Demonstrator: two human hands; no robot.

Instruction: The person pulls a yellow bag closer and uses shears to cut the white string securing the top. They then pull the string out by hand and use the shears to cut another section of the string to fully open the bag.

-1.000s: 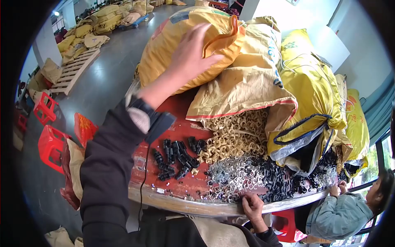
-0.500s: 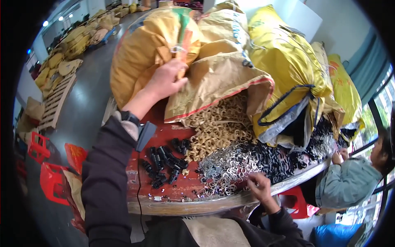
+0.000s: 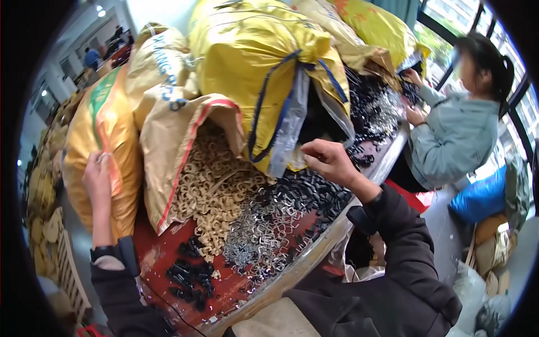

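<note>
My left hand [image 3: 98, 175] rests against the side of an orange sack [image 3: 104, 129], its fingers pressed together on the fabric. My right hand [image 3: 332, 161] reaches over the black parts, in front of the mouth of a yellow sack [image 3: 241, 62]. Its fingers are curled with the thumb a little apart, and nothing shows between them. Close to its fingertips hangs a clear plastic liner [image 3: 291, 132]; whether they touch is unclear. Between my hands, a tan sack [image 3: 165, 132] spills beige C-shaped pieces [image 3: 210, 185] onto the red tabletop [image 3: 151, 241].
Silvery metal clips [image 3: 272, 224] and small black parts [image 3: 320, 194] lie along the table's near edge. Larger black cylindrical pieces [image 3: 191, 278] sit at the near left beside a cable. At right, a person in a light blue-green jacket [image 3: 455, 137] handles parts. A blue bag [image 3: 480, 188] stands behind.
The view has swung right. My left hand has shifted from the orange sack's gathered neck to its side. My right hand has risen from the metal clips toward the yellow sack's mouth.
</note>
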